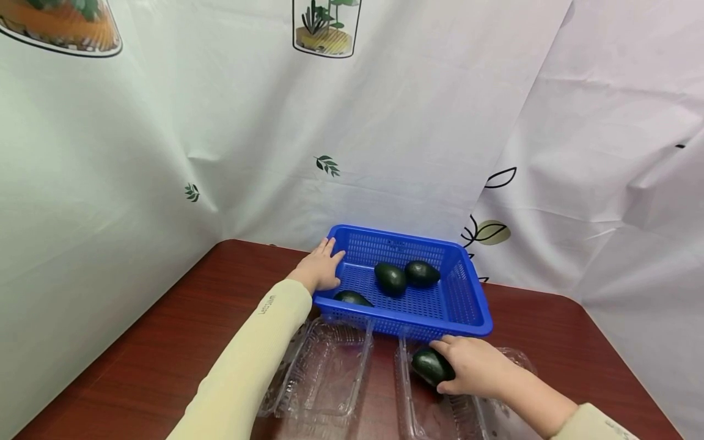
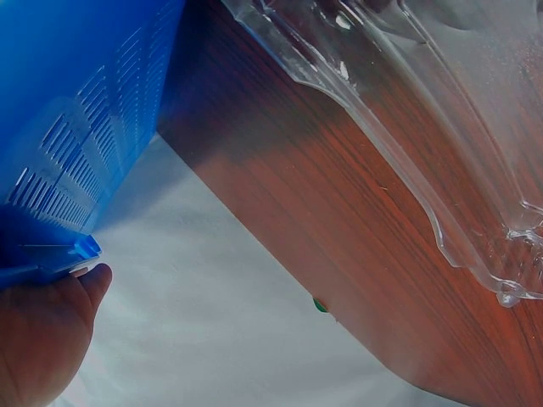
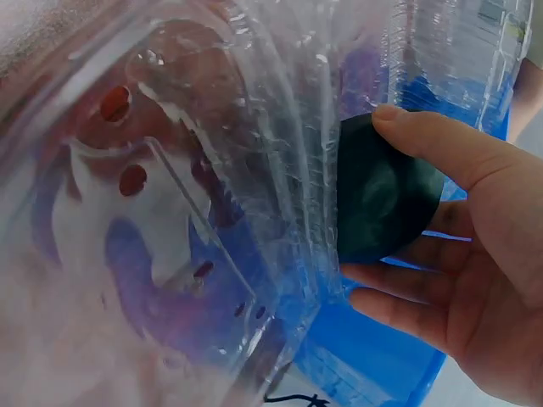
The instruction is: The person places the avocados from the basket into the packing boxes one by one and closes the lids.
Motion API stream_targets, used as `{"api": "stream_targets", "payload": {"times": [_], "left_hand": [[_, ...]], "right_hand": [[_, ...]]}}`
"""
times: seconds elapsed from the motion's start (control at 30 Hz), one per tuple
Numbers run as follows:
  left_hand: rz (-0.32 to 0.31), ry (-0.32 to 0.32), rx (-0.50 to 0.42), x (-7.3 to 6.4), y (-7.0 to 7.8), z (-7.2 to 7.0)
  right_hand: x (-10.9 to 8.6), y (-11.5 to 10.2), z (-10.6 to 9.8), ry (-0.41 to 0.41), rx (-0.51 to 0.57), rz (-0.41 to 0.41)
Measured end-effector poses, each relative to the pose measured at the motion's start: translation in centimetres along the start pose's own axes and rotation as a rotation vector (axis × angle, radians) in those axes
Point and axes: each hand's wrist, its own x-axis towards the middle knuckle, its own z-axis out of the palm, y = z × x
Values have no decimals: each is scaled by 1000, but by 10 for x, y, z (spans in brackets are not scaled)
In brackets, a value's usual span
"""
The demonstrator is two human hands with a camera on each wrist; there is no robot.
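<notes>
My right hand [image 1: 475, 366] holds a dark green avocado [image 1: 432, 365] over the far end of a clear plastic clamshell box [image 1: 434, 415]. In the right wrist view, the thumb lies across one side of the avocado [image 3: 382, 191] and the fingers are on the other, beside the clear plastic wall. My left hand [image 1: 319, 267] rests on the left rim of a blue plastic basket [image 1: 396, 318], its fingers spread. Two avocados [image 1: 390, 278] lie together in the middle of the basket. Another avocado [image 1: 353, 298] sits at its near left corner, partly hidden by the rim.
A second clear clamshell box [image 1: 327, 370] stands to the left, under my left forearm, with its lid half hidden. Both boxes are on the reddish-brown table [image 1: 181, 330], in front of the basket. White printed cloth [image 1: 264, 122] hangs behind the table and at its sides.
</notes>
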Motion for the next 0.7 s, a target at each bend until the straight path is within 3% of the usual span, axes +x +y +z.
{"api": "stream_targets", "payload": {"times": [0.7], "left_hand": [[7, 5, -9, -1, 0, 0]], "right_hand": [[-3, 0, 6, -8, -120, 87]]}}
